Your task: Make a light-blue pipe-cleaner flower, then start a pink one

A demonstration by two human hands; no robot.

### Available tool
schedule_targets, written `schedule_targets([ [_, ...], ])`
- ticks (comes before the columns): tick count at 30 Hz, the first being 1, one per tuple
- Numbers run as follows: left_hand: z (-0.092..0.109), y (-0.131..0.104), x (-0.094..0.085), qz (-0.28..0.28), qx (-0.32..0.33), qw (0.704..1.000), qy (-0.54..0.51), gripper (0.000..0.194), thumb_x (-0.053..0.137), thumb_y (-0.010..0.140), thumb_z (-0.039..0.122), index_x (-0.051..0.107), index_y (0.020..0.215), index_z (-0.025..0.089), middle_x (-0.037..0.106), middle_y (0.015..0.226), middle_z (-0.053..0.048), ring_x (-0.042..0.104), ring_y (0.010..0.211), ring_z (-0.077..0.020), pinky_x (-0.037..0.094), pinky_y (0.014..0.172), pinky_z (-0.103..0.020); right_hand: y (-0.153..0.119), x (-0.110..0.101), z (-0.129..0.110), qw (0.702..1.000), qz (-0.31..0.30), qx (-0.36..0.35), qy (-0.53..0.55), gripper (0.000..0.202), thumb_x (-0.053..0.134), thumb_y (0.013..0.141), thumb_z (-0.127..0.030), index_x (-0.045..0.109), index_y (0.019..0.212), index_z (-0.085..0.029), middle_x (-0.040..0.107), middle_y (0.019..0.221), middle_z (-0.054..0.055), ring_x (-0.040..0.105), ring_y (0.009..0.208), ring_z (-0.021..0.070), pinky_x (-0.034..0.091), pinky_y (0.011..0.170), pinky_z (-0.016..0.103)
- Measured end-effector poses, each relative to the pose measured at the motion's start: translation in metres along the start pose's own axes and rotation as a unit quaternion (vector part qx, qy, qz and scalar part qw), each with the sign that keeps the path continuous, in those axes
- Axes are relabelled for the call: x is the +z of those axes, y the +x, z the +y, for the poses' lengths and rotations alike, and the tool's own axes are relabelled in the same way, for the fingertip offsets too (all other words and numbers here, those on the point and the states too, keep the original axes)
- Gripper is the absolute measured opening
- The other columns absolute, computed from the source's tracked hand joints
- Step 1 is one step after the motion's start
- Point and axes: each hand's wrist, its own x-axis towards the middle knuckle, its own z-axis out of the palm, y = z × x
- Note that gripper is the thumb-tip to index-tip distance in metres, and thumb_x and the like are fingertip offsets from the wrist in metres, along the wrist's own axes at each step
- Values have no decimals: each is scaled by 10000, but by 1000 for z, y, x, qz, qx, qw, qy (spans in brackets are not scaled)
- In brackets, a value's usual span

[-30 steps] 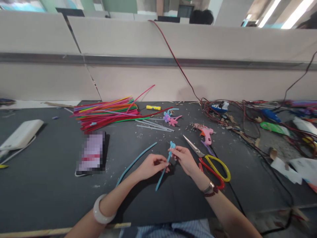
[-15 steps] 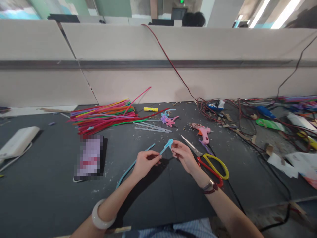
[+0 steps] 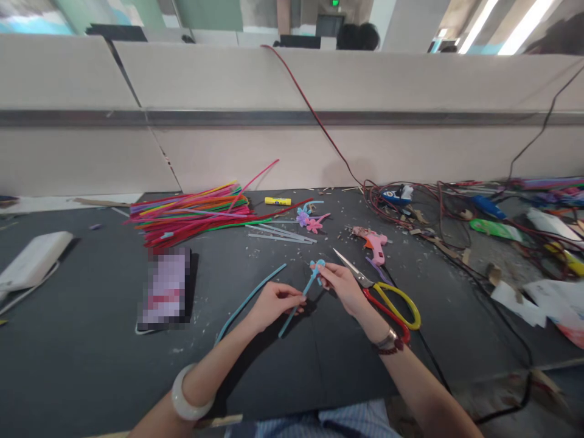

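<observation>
Taking the blue stem (image 3: 311,283) as the middle of a dial with 12 pointing away from me, it slants from the small loops (image 3: 314,265) near 1 o'clock to a free tail near 7, held between my 2 hands above the worktop (image 3: 91,365). I judge the step in hand to be shaping those loops. To do it well, I should grip lightly where loops and stem meet, turn the straight length with small, even twists, and let the loops stay round, because fuzz flattens under a hard squeeze. If there is wire inside, as I would guess, sharp bends will stay, so each fold should be right the first time.

My left hand (image 3: 274,304), at 8 o'clock, is pinched closed at thumb and forefinger on the stem, the other fingers curled behind. My right hand (image 3: 341,286), at 3, has its thumb and fingertips closed on the loops, partly hiding them; I cannot tell how hard either presses. The scissors (image 3: 382,297) lie just beyond it, also near 3, and a loose blue length (image 3: 249,298) rests at 9, near my left hand.
</observation>
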Motion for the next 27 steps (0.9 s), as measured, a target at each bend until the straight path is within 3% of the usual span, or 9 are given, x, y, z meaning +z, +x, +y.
schedule_targets([
  [3, -3, 3, -2, 18, -41, 999, -32, 276, 668, 613, 327, 656, 753, 90, 676, 683, -82, 636, 587, -159, 490, 561, -237, -11, -22, -26, 975, 49, -28, -214, 312, 461, 762, -391, 637, 867, -156, 599, 656, 38, 512, 567, 134, 353, 503, 230],
  [6, -5, 5, -3, 47, -60, 996, -55, 275, 687, 591, 324, 637, 730, 91, 669, 677, -79, 637, 572, -160, 496, 552, -244, -32, -57, -36, 891, 89, -12, -445, 233, 454, 763, -288, 627, 868, -172, 638, 781, 79, 575, 705, 188, 382, 590, 258],
  [9, -5, 4, 0, 64, -70, 994, -47, 248, 695, 580, 310, 625, 689, 98, 655, 610, -55, 632, 548, -154, 503, 550, -251, -51, -88, -17, 798, 65, 76, -594, 202, 521, 698, -246, 614, 848, -148, 635, 858, 120, 585, 781, 243, 388, 634, 285],
  [12, -4, 4, 4, 77, -65, 995, -17, 219, 680, 597, 301, 617, 661, 101, 649, 576, -49, 631, 547, -155, 501, 531, -242, -58, -102, 10, 772, 42, 90, -628, 258, 535, 663, -219, 580, 904, -141, 614, 911, 125, 579, 833, 246, 391, 664, 279],
  [15, -4, 4, 7, 96, -60, 993, 5, 192, 667, 611, 279, 604, 641, 100, 638, 547, -42, 623, 525, -143, 493, 507, -223, -58, -98, 17, 769, 49, 104, -629, 207, 512, 652, -216, 562, 834, -132, 616, 848, 119, 589, 762, 239, 387, 619, 274],
  [20, -8, 9, 8, 106, -50, 993, 21, 168, 644, 632, 270, 597, 638, 109, 637, 551, -37, 620, 513, -135, 489, 497, -216, -69, -83, -11, 799, 111, 107, -581, 286, 516, 645, -246, 490, 903, -126, 619, 765, 102, 590, 678, 226, 385, 569, 264],
  [23, -11, 12, 7, 102, -55, 993, 27, 170, 638, 638, 282, 595, 630, 117, 636, 550, -32, 627, 523, -142, 494, 508, -224, -83, -87, -25, 845, 104, 99, -515, 237, 512, 692, -335, 477, 848, -160, 605, 707, 63, 580, 629, 195, 400, 564, 261],
  [27, -13, 14, 6, 100, -62, 993, 28, 173, 625, 650, 287, 588, 627, 120, 633, 550, -29, 631, 527, -145, 490, 494, -218, -96, -99, -26, 925, -17, 150, -350, 327, 427, 756, -486, 505, 792, -171, 565, 619, 24, 531, 502, 131, 391, 436, 216],
])
